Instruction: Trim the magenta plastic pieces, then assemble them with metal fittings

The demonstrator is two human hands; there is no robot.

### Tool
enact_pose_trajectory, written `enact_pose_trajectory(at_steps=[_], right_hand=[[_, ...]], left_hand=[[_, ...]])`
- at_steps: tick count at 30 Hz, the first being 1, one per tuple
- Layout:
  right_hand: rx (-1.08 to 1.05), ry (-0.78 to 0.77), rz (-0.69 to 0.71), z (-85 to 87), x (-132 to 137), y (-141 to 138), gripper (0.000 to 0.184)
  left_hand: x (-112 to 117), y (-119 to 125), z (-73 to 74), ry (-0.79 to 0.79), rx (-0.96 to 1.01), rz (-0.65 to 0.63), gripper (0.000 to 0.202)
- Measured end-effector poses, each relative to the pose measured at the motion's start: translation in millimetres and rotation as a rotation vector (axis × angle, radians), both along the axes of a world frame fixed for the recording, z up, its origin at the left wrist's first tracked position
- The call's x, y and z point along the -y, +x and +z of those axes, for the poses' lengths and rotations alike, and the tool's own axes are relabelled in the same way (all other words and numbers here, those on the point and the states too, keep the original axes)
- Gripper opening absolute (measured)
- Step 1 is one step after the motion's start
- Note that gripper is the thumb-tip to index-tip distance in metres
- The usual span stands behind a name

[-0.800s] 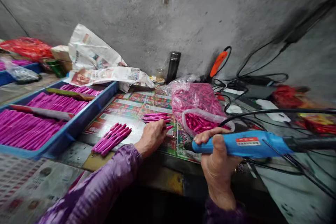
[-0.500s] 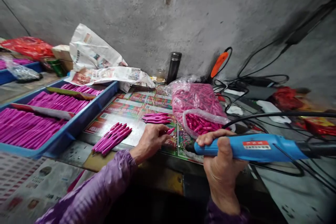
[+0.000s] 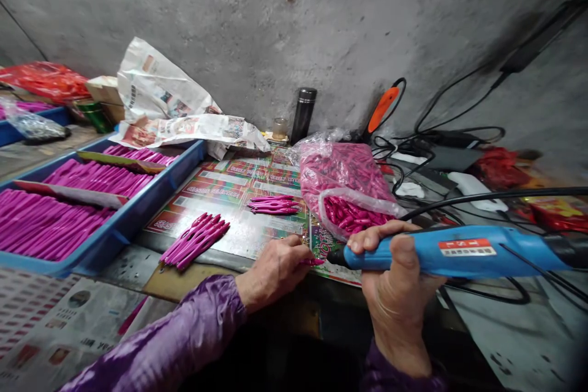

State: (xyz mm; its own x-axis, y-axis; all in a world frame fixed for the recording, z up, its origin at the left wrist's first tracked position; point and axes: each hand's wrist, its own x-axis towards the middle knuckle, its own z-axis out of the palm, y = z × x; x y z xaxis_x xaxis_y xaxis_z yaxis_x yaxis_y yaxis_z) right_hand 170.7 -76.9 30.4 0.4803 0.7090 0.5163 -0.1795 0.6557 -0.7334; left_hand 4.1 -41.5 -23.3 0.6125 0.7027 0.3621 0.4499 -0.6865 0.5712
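My right hand (image 3: pixel 399 278) is wrapped round a blue electric screwdriver (image 3: pixel 441 251), held level with its black nose pointing left. My left hand (image 3: pixel 278 272) is closed on a slim pink piece (image 3: pixel 313 262). Its tip sticks out just left of the black nose; whether they touch I cannot tell. To the left of this hand, a fanned bundle of pink pen-like pieces (image 3: pixel 196 242) lies at the table's front edge. Behind it rests a smaller bundle of pink pieces (image 3: pixel 273 204). A clear bag of short pink parts (image 3: pixel 344 177) lies open toward me, with tiny metal bits scattered beside it.
A blue tray (image 3: pixel 177 179) of pink pieces in divided rows stands left, with crumpled newspaper (image 3: pixel 156 86) over its far corner. A black flask (image 3: pixel 304 115) and a small glass jar (image 3: pixel 279 128) stand by the wall. Cables (image 3: pixel 413 159) tangle at right.
My left hand has moved right and nearer to me with the pink piece, bringing its tip close to the screwdriver's nose. The right hand and screwdriver have shifted slightly right.
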Motion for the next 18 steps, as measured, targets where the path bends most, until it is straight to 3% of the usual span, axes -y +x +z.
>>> enact_pose_trajectory(at_steps=[6, 18], right_hand=[[-0.011, -0.007, 0.03, 4.4, 4, -1, 0.026], [-0.069, -0.007, 0.079, 10.1, 10, -4, 0.032]], left_hand=[[-1, 6, -12.6, 0.14, -0.071, 0.031, 0.011], [3, 8, -23.7, 0.323, -0.075, 0.114, 0.009]])
